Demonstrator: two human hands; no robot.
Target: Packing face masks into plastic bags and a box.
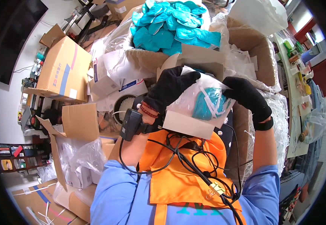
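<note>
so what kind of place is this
Probably a packing or storage room for face masks: a big cardboard box heaped with teal face masks, more brown cardboard cartons around, and both black-gloved hands holding a clear plastic bag of masks.

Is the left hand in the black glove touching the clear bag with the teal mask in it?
Touching. The head view shows the left hand lying over the clear bag's top left corner, gloved fingers on the plastic.

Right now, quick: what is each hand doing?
Left hand: black-gloved, closed on the top left edge of the clear plastic bag of teal face masks.
Right hand: black-gloved, gripping the same bag's right edge.
</note>
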